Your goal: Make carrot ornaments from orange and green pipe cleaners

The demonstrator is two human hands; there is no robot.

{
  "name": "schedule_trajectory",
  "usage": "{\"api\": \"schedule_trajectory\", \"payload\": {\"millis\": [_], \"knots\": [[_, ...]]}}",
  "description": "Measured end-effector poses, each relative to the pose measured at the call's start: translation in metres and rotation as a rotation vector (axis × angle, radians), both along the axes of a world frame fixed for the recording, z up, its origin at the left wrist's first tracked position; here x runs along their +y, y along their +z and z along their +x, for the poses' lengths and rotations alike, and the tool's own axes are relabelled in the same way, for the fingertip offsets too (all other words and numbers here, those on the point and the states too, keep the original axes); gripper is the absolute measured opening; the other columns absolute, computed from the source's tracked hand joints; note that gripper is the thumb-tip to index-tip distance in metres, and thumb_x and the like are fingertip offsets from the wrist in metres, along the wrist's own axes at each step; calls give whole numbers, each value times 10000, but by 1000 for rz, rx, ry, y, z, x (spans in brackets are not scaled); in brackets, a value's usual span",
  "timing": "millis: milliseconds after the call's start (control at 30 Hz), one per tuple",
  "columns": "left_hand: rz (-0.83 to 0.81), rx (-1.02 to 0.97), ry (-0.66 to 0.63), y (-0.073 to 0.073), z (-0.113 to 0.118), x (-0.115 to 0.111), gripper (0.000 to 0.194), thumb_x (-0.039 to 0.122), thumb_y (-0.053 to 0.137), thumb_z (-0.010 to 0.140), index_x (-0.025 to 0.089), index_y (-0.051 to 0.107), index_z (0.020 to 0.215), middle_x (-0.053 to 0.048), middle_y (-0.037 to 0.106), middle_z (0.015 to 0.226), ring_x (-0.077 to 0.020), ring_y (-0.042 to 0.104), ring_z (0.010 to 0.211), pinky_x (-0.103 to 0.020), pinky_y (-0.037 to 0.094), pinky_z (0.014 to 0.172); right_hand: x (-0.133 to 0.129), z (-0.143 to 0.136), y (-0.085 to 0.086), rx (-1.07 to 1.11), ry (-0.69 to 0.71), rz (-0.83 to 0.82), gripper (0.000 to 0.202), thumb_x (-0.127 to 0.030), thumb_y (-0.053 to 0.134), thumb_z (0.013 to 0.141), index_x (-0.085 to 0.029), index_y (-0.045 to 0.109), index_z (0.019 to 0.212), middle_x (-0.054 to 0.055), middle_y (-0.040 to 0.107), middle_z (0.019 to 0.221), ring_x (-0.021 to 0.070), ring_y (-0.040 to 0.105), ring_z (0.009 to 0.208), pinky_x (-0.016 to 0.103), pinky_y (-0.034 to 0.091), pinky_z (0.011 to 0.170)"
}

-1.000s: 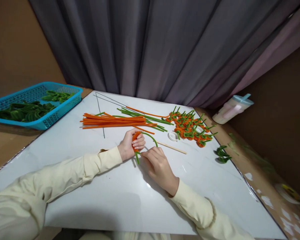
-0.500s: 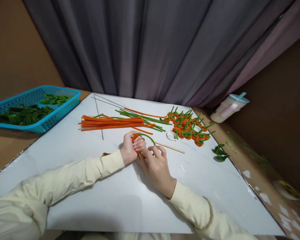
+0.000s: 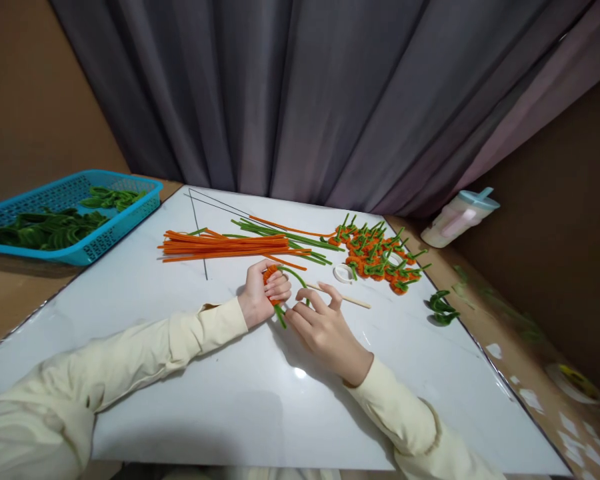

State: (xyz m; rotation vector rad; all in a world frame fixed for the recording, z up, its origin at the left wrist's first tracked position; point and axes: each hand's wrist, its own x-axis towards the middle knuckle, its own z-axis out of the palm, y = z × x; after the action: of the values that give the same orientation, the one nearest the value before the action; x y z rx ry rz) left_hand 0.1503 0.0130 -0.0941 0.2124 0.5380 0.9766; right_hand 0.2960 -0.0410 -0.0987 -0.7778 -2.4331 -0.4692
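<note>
Fingers of my left hand are wrapped round an orange fuzzy piece, which shows above and below them. From it a green fuzzy stem arches over to the right, and short green ends stick out below. Just to the right is my right hand, its index and middle fingers bent and raised beside the arching stem. Its thumb is hidden, and whether its fingertips pinch the stem is not clear. A thin wooden stick lies behind my right hand.
Orange stems and green stems lie at the back. Several orange and green pieces stand back right, by a white ring. A blue basket is left; a lidded cup and green curled pieces are right.
My right hand has shifted slightly right, away from the left, and its fingers have lifted. The green ends below my left hand now show more. My left hand keeps its hold.
</note>
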Motion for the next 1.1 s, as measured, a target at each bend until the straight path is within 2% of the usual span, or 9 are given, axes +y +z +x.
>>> {"api": "schedule_trajectory", "payload": {"millis": [233,300,367,433,467,533,633,733,1100], "knots": [[101,109,35,-5,5,-3,427,201,393,738,192,221,347,65,134,296,-47,148,250,-186,141,288,-5,-18,-13,62,-86,9,167,-70,469,818,-135,528,675,12,570,635,165,544,828,408,261,959],[160,142,35,-3,4,-2,447,235,428,762,185,273,345,53,206,301,-54,232,271,-190,216,314,-1,-13,-10,65,-77,-1,168,-67,457,807,-138,525,671,14,570,635,175,548,849,409,266,954],[326,254,24,0,-1,-1,437,282,480,786,160,394,375,12,385,370,-83,406,377,-202,352,419,5,-2,-3,68,-57,-4,173,-51,439,797,-146,524,680,10,568,627,184,548,906,414,248,969],[767,601,-6,4,-11,2,359,326,497,817,129,562,523,-32,570,589,-121,534,606,-217,428,602,12,10,3,50,-46,8,192,-15,423,783,-155,531,708,3,577,634,186,537,982,417,212,1000],[908,756,-21,5,-16,3,308,341,511,817,130,607,613,-32,592,669,-130,539,674,-220,426,635,15,16,6,34,-45,14,203,-2,419,779,-158,536,724,4,588,653,187,526,1016,415,200,1010],[1011,969,-67,6,-27,5,279,368,510,828,139,623,716,-6,563,665,-106,501,613,-208,400,569,21,24,8,-9,-35,25,209,2,417,785,-160,543,749,13,610,700,189,509,1055,414,197,1016],[943,1042,-142,2,-36,6,353,424,486,840,146,525,627,32,484,526,-68,430,436,-189,345,423,28,26,2,-69,1,66,192,-28,419,819,-152,554,761,18,609,697,187,516,1023,404,231,1000],[805,992,-207,-4,-39,3,344,457,519,814,153,490,656,34,510,495,-73,457,361,-182,350,346,32,20,-9,-108,32,128,175,-77,431,857,-142,570,774,16,590,658,171,533,914,380,280,961],[584,836,-27,-12,-27,-5,357,455,602,758,114,523,690,-30,610,568,-129,601,463,-194,456,399,29,5,-21,18,-20,106,249,-57,390,857,-130,566,698,34,573,613,177,515,826,398,289,923]]}}
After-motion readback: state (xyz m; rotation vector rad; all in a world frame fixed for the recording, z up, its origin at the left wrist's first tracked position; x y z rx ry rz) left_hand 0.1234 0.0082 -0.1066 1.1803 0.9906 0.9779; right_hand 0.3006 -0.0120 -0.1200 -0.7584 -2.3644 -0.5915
